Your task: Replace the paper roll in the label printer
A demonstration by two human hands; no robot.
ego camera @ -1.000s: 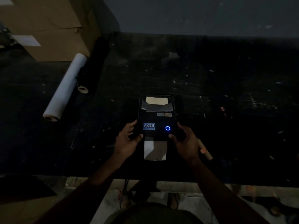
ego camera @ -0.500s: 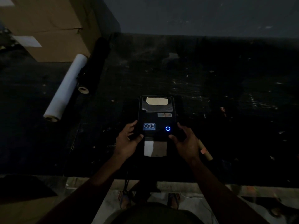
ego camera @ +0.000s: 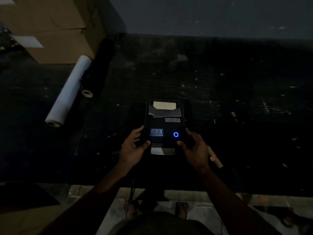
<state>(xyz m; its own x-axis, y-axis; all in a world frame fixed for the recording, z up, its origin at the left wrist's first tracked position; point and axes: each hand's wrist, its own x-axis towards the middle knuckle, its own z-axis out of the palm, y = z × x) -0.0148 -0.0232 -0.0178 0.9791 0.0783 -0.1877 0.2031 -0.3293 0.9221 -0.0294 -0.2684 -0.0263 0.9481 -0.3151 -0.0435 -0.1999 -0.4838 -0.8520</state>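
Observation:
A black label printer sits on the dark table near the front edge, its blue ring light glowing. Through the clear window at its back I see a pale paper roll. A short strip of label paper sticks out of the front slot. My left hand grips the printer's front left corner, thumb on top. My right hand holds the front right corner the same way. A bare cardboard core lies on the table just right of my right hand.
A long white roll and a black roll lie at the left, beside a large cardboard box. A cable hangs off the table's front edge. Small scraps dot the dark table. My feet show below.
The paper strip at the front slot has become shorter, drawing back toward the printer. Both hands have stayed on the printer's front corners.

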